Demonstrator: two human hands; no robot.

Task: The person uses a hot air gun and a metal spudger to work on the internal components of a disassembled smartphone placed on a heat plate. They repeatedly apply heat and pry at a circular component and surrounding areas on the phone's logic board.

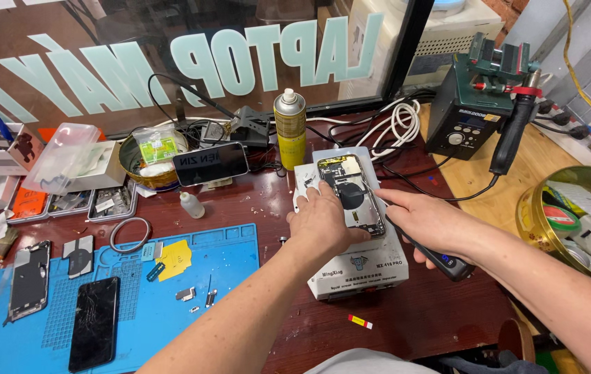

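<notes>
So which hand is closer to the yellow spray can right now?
Left. The left hand rests on the opened phone, just below the yellow spray can. The right hand, holding a dark tool, sits farther to the can's right.

Two bare arms come into the picture from the bottom. The left hand (323, 223) has no glove, no ring and no watch. The right hand (425, 220) is bare too. No sleeves cover the forearms. A small bit of light grey cloth (368, 361), part of the person's clothes, shows at the bottom edge.
</notes>
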